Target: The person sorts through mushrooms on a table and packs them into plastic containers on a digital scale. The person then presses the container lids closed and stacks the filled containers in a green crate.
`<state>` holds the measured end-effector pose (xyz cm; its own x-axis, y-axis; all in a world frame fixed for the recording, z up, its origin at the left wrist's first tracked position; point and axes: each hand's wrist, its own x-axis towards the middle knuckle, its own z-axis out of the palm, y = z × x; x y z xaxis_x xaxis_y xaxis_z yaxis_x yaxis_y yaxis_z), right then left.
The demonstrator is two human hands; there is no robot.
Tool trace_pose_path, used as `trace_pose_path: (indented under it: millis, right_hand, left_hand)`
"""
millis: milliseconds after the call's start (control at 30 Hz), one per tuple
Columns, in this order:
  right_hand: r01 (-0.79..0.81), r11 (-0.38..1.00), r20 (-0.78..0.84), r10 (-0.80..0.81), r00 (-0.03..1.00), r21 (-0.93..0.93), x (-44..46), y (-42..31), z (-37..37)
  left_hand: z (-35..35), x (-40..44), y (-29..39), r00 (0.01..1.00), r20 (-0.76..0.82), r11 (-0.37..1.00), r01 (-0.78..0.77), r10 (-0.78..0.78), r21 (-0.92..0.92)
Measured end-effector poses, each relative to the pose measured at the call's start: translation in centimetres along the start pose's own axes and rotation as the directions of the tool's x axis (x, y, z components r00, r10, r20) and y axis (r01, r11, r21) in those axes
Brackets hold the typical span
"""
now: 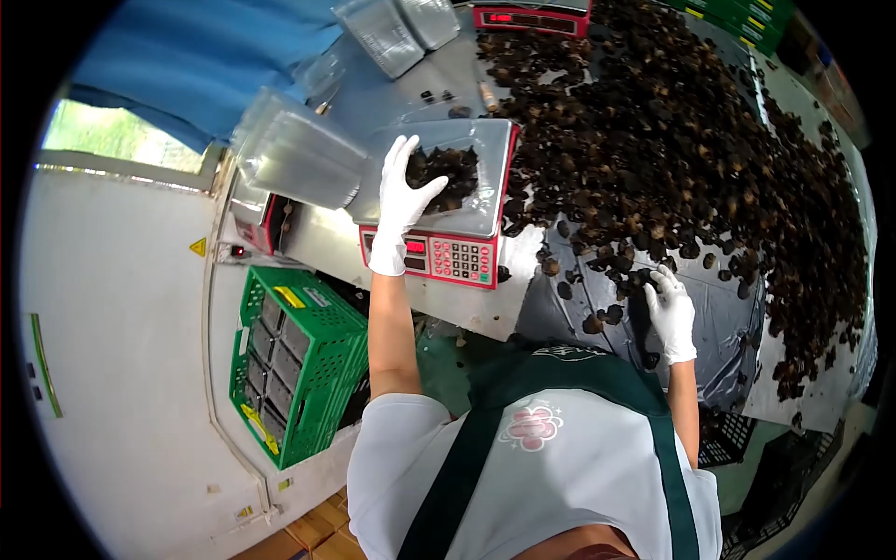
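Note:
My left hand [405, 194], in a white glove, is over the left side of a clear plastic tray [472, 198] on a red digital scale [373, 245]. Its thumb is spread away from the fingers, beside the dark brown mushroom-like pieces [448, 177] in the tray. I cannot tell whether it touches them. My right hand [672, 317], also gloved in white, lies at the near edge of a wide heap of the same dark pieces [644, 131]. Its fingers are extended, slightly bent, over grey plastic sheeting [719, 322]. Nothing shows in its grasp.
Stacked clear trays [297, 154] stand left of the scale, and more trays [383, 37] are behind. A second red scale [532, 19] is at the far side. Below the table's left end is a green crate [303, 364] holding dark packs. A black crate [723, 439] is at lower right.

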<state>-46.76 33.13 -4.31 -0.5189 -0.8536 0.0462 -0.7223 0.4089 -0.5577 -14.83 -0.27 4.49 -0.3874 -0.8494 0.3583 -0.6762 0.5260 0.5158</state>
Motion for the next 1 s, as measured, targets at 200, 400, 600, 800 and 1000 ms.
trace_pose_path:
  millis: [200, 400, 600, 800, 1000]
  right_hand:
    - [-0.067, 0.996, 0.095, 0.072, 0.993, -0.055, -0.1, 0.0, 0.8]
    - [0.053, 0.988, 0.096, -0.039, 0.995, -0.143, -1.3, 0.0, 3.4]
    - [0.151, 0.987, 0.055, -0.148, 0.988, -0.05, -2.6, -0.1, 4.9]
    - [0.238, 0.971, 0.198, -0.226, 0.954, -0.036, -2.6, -3.5, 3.5]
    - [0.242, 0.965, 0.062, -0.237, 0.97, -0.098, -2.5, -1.2, 5.5]
  left_hand:
    - [-4.0, 0.0, 0.1, 0.96, -0.125, 0.759, 0.114, -0.25, -0.641]
    - [-4.2, -2.8, 0.8, 0.898, -0.233, 0.746, 0.143, -0.374, -0.651]
    - [-5.9, -4.3, -1.8, 0.834, -0.272, 0.707, 0.184, -0.48, -0.682]
    - [-5.7, -5.2, -6.1, 0.814, -0.127, 0.657, 0.353, -0.567, -0.666]
    - [-4.0, -5.0, -6.6, 0.846, 0.159, 0.655, 0.501, -0.509, -0.565]
